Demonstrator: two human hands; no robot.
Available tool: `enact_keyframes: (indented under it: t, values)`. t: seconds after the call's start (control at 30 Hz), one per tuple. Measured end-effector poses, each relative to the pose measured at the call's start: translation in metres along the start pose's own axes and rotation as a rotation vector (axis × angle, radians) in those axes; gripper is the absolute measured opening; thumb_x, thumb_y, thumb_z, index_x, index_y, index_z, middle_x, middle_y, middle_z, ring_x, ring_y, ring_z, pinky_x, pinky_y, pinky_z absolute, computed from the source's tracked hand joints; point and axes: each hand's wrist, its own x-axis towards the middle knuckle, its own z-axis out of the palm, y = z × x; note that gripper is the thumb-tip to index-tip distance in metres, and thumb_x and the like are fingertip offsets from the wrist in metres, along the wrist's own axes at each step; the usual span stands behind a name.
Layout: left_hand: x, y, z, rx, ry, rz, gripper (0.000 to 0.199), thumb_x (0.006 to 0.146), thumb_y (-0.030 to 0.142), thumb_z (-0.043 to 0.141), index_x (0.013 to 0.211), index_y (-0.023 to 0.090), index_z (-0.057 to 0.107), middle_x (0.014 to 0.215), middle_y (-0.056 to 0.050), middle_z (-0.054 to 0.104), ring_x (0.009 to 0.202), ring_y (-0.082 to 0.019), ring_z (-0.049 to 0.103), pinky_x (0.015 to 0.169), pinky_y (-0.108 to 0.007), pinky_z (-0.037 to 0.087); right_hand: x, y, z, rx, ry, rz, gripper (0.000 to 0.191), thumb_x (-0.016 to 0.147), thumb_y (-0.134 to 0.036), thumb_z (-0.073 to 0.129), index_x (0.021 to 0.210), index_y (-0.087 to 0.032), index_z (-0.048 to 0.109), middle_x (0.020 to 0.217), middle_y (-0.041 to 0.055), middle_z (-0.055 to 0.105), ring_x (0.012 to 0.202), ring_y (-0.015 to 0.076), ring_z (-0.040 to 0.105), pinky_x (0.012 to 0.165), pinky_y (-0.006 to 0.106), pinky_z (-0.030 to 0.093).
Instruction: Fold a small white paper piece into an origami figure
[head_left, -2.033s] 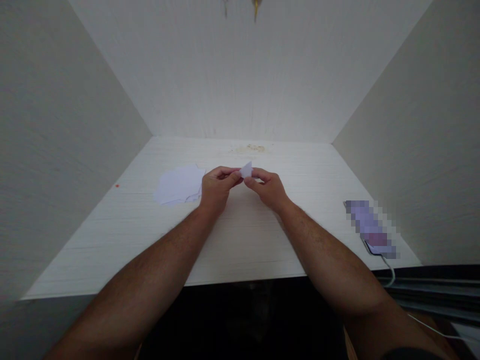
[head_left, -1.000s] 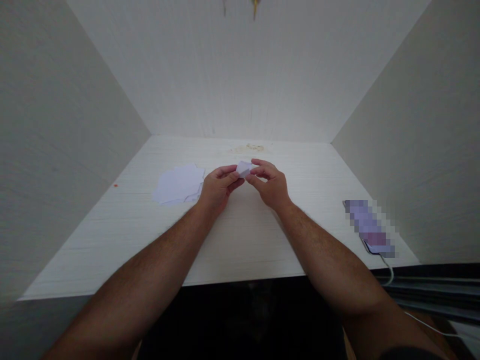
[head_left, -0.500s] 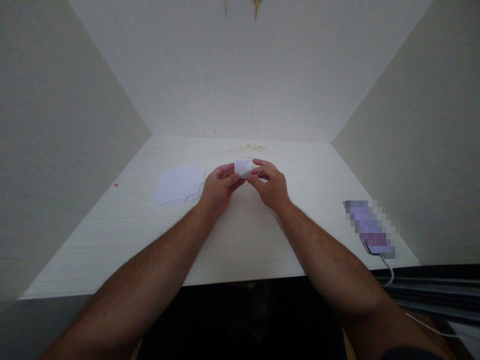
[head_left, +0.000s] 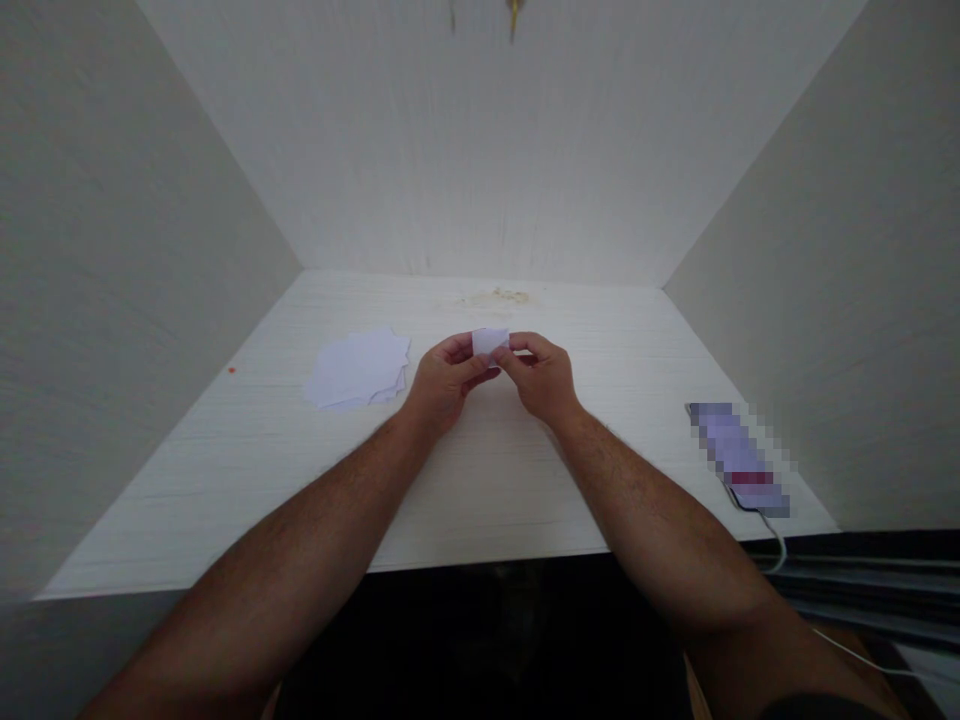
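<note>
A small folded piece of white paper (head_left: 490, 342) is held up over the middle of the table between both hands. My left hand (head_left: 444, 380) grips its left side, thumb in front and fingers behind. On the other side, my right hand (head_left: 543, 376) pinches the right edge, its thumb on the lower front face near the left thumb. The fingers behind the paper are partly hidden. Left of my left hand lies a loose stack of white paper sheets (head_left: 356, 368), their corners sticking out unevenly.
The white tabletop (head_left: 480, 490) is closed in by pale walls. A phone (head_left: 739, 457), blurred out, lies at the right with a white cable (head_left: 780, 545) running off the front edge. Brownish marks (head_left: 501, 297) show near the back wall, and a small red spot (head_left: 232, 370) at the left.
My right fingers, raised and spread before, have closed in on the paper's right edge. The paper has shifted slightly right and towards me, and both thumbs now sit closer together.
</note>
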Motion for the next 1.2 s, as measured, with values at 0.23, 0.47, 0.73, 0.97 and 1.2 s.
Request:
enact_keyframes:
  t: [0.23, 0.47, 0.73, 0.97, 1.2]
  values:
    - [-0.002, 0.004, 0.001, 0.050, 0.056, -0.015, 0.038, 0.060, 0.024, 0.084, 0.095, 0.017, 0.072, 0.091, -0.004, 0.071, 0.076, -0.013, 0.064, 0.062, -0.024, 0.051, -0.001, -0.002, -0.001, 0.008, -0.046, 0.025, 0.016, 0.077, -0.036, 0.070, 0.079, -0.021, 0.067, 0.082, 0.0004, 0.070, 0.069, 0.0129, 0.064, 0.062, 0.027, 0.053]
    - [-0.001, 0.001, 0.001, 0.082, 0.035, -0.015, 0.033, 0.059, 0.024, 0.085, 0.087, 0.016, 0.070, 0.085, -0.003, 0.070, 0.074, -0.013, 0.064, 0.064, -0.026, 0.052, -0.001, -0.007, -0.004, -0.008, -0.061, 0.028, 0.014, 0.078, -0.033, 0.068, 0.073, -0.020, 0.067, 0.071, -0.0017, 0.068, 0.061, 0.0120, 0.063, 0.058, 0.026, 0.050]
    - [-0.001, 0.001, 0.000, 0.137, 0.066, 0.039, 0.032, 0.058, 0.024, 0.086, 0.085, 0.016, 0.069, 0.082, -0.003, 0.070, 0.071, -0.013, 0.063, 0.067, -0.028, 0.051, -0.001, -0.013, -0.003, -0.073, -0.046, 0.036, 0.010, 0.076, -0.031, 0.069, 0.074, -0.020, 0.068, 0.072, -0.0010, 0.071, 0.062, 0.0123, 0.063, 0.060, 0.027, 0.052]
    - [0.000, -0.002, -0.003, 0.187, 0.075, 0.083, 0.028, 0.060, 0.020, 0.083, 0.084, 0.015, 0.069, 0.079, -0.003, 0.070, 0.070, -0.013, 0.062, 0.067, -0.027, 0.051, 0.001, -0.012, -0.003, -0.024, 0.024, 0.069, 0.013, 0.073, -0.032, 0.071, 0.075, -0.020, 0.065, 0.069, -0.0014, 0.068, 0.059, 0.0109, 0.060, 0.058, 0.026, 0.050]
    - [-0.001, -0.004, -0.002, 0.182, 0.056, 0.096, 0.026, 0.060, 0.019, 0.083, 0.082, 0.016, 0.069, 0.077, -0.002, 0.069, 0.068, -0.012, 0.062, 0.066, -0.027, 0.051, 0.002, -0.011, -0.002, 0.036, 0.035, 0.079, 0.012, 0.073, -0.030, 0.070, 0.074, -0.020, 0.063, 0.066, -0.0020, 0.067, 0.059, 0.0114, 0.060, 0.058, 0.027, 0.050]
